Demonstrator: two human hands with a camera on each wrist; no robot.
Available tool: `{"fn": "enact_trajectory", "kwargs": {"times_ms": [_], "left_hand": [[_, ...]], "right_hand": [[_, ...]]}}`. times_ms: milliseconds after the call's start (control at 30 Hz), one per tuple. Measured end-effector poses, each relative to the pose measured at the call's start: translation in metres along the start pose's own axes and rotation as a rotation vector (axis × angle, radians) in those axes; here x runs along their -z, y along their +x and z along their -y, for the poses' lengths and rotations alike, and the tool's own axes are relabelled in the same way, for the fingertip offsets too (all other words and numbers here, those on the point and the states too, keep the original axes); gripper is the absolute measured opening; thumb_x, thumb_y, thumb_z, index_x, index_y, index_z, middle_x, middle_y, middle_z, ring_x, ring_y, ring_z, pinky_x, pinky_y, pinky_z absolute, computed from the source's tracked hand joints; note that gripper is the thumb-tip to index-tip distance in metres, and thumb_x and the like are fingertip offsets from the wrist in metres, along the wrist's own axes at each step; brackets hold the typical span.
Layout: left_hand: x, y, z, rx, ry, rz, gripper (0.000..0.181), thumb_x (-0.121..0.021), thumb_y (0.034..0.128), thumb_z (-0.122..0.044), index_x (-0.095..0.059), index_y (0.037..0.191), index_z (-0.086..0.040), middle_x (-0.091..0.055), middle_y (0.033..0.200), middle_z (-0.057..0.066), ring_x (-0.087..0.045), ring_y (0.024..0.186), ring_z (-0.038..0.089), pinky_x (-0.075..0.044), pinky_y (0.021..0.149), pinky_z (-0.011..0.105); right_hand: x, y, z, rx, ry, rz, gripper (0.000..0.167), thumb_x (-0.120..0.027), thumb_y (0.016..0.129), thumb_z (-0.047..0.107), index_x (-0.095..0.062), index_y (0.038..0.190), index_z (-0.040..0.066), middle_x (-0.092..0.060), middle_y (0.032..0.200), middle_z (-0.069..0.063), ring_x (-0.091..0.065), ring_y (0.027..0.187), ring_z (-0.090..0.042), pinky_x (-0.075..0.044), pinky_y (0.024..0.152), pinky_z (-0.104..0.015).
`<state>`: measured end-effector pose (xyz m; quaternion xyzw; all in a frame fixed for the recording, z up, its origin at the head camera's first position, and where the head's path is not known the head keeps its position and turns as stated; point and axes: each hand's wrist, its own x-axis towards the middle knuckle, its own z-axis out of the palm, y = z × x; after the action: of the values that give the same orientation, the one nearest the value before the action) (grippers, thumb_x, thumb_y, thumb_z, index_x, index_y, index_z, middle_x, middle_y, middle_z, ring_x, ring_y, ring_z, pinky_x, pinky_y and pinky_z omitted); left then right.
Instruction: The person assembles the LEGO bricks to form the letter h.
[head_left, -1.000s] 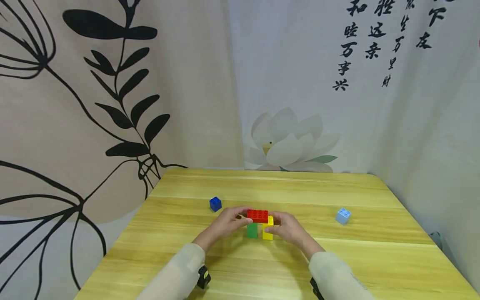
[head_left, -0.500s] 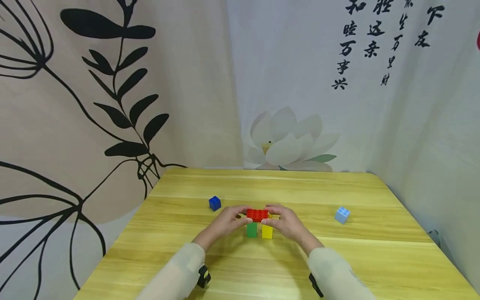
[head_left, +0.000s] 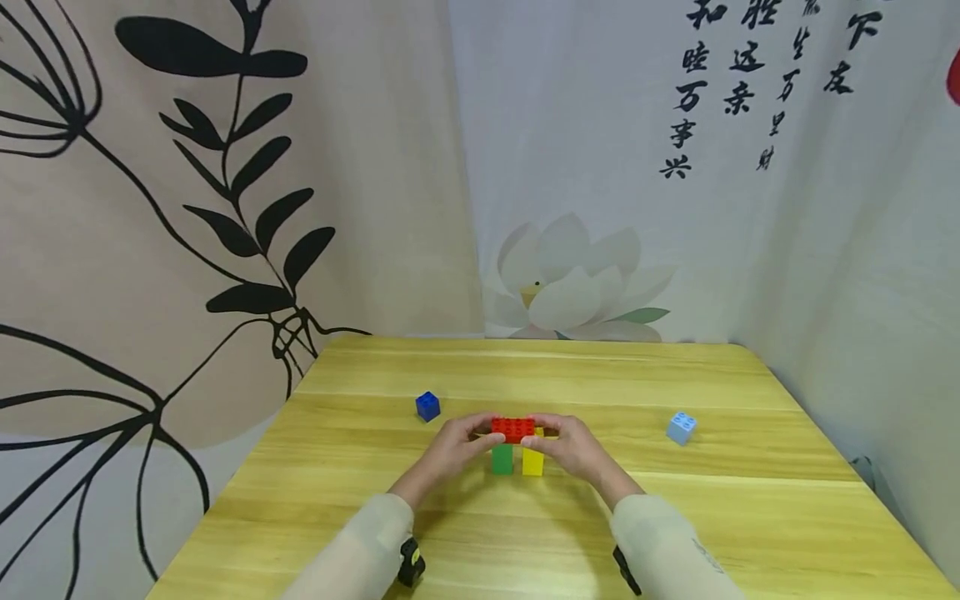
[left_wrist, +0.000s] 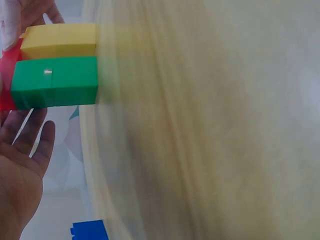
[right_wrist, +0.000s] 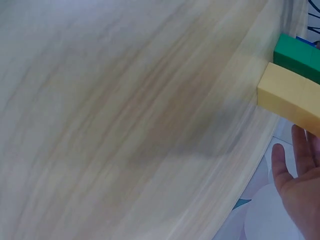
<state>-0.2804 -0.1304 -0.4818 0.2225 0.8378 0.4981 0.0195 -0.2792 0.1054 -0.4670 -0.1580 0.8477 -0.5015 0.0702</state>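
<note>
Now, from where I stand, beginning at the left, the left hand (head_left: 459, 442) pinches the left end of the red brick (head_left: 513, 430), same as one second ago. This brick lies over the green column (head_left: 502, 460) and, it seems, over part of the yellow column (head_left: 532, 462), at the middle of the table (head_left: 487, 558). The change is at the right hand (head_left: 566, 446): its thumb was lower, on the yellow column, and now this hand pinches the red brick's right end. I think this means the brick is controlled from both ends, but some yellow shows beside it, so the fit may be unfinished. Whether the columns touch the table, I cannot tell.

Counting rightward: one dark blue block (head_left: 428, 406), well apart; one green column, with a seam, so perhaps two bricks; one red brick; one yellow column; one light blue block (head_left: 681, 427), far from the hands.
</note>
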Motion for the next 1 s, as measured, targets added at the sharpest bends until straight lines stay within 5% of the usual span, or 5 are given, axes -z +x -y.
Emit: {"fn": "enact_trajectory", "kwargs": {"times_ms": [167, 700, 1000], "left_hand": [[-0.007, 0.002, 0.000, 0.030, -0.080, -0.019, 0.033, -0.066, 0.0961, -0.034, -0.068, 0.123, -0.015, -0.070, 0.108, -0.003, -0.064, 0.091, 0.016, -0.054, 0.081, 0.030], [-0.034, 0.023, -0.018, 0.075, -0.114, 0.013, 0.036, -0.067, 0.0945, -0.036, -0.068, 0.123, -0.014, -0.070, 0.110, -0.005, -0.064, 0.094, 0.012, -0.054, 0.085, 0.031], [-0.042, 0.020, -0.023, 0.106, -0.140, -0.040, 0.035, -0.069, 0.0943, -0.030, -0.068, 0.125, -0.012, -0.070, 0.114, 0.000, -0.065, 0.098, 0.015, -0.054, 0.086, 0.034]], "right_hand": [[0.001, -0.004, -0.003, -0.026, 0.051, -0.019, 0.047, -0.071, 0.093, 0.031, -0.063, 0.133, 0.009, -0.066, 0.123, -0.007, -0.061, 0.103, -0.022, -0.051, 0.090, -0.043], [0.024, -0.023, -0.018, -0.110, 0.138, -0.118, 0.050, -0.071, 0.092, 0.032, -0.061, 0.137, 0.011, -0.061, 0.132, -0.012, -0.059, 0.114, -0.026, -0.047, 0.096, -0.048], [0.026, -0.024, -0.022, -0.120, 0.117, -0.136, 0.052, -0.075, 0.089, 0.035, -0.063, 0.134, 0.011, -0.063, 0.130, -0.012, -0.060, 0.113, -0.026, -0.048, 0.095, -0.046]]}}
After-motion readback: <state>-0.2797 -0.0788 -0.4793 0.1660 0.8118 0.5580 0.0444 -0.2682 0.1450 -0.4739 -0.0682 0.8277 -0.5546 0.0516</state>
